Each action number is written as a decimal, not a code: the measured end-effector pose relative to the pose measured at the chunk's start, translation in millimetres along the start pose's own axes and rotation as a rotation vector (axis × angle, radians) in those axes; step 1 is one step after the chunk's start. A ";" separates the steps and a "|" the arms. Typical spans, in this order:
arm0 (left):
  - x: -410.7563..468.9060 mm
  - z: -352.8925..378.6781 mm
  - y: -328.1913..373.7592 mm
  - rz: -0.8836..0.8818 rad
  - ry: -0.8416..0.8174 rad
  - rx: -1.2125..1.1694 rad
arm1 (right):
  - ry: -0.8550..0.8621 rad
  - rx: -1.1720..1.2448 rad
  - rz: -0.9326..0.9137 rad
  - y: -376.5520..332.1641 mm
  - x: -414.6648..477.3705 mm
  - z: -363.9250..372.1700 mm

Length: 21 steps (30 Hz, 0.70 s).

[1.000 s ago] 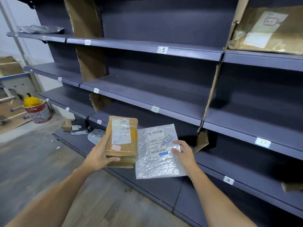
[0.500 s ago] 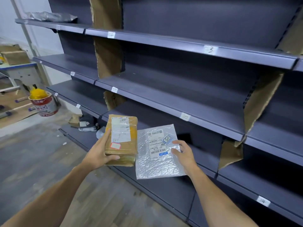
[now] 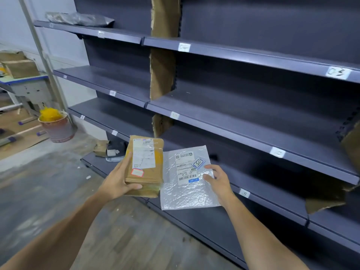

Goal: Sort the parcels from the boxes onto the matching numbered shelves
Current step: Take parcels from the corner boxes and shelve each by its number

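My view has swung left along the shelves [image 3: 233, 106]; tag 04 [image 3: 184, 47] and tag 03 [image 3: 338, 72] now read. Left hand [image 3: 116, 184] still grips the brown parcel [image 3: 145, 164], right hand [image 3: 218, 182] pinches the clear bag parcel [image 3: 187, 191], both before the lower shelves, unplaced; number search continues

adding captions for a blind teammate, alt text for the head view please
A person's left hand grips a brown cardboard parcel and the right hand holds a flat clear plastic mailer by its edge, both in front of dark metal shelves. Handwritten paper labels on the shelf edges include 04 and 03.
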<state>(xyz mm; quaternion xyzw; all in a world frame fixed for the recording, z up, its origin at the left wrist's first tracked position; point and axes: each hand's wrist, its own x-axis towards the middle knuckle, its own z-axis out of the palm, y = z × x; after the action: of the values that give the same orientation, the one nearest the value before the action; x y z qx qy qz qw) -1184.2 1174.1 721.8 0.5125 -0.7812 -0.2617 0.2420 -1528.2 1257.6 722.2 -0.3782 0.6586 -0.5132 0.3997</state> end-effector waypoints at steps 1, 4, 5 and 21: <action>1.7 -6.4 -8.1 0.007 0.006 -0.003 | -0.004 0.002 0.003 -2.4 3.9 11.7; 11.9 -26.0 -38.4 -0.003 0.007 -0.004 | -0.021 0.002 0.017 -9.2 17.6 46.6; 16.6 -31.2 -48.7 0.000 0.010 -0.005 | -0.029 0.003 0.021 -10.8 23.0 57.9; 172.3 -114.2 -203.5 -0.034 -0.136 0.015 | 0.032 0.093 0.106 -9.4 179.4 241.1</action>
<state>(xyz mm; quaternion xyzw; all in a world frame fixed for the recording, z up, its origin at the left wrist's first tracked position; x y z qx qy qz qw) -1034.8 927.3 692.2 0.5086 -0.7888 -0.2944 0.1799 -1377.5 1002.7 669.5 -0.3155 0.6594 -0.5277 0.4327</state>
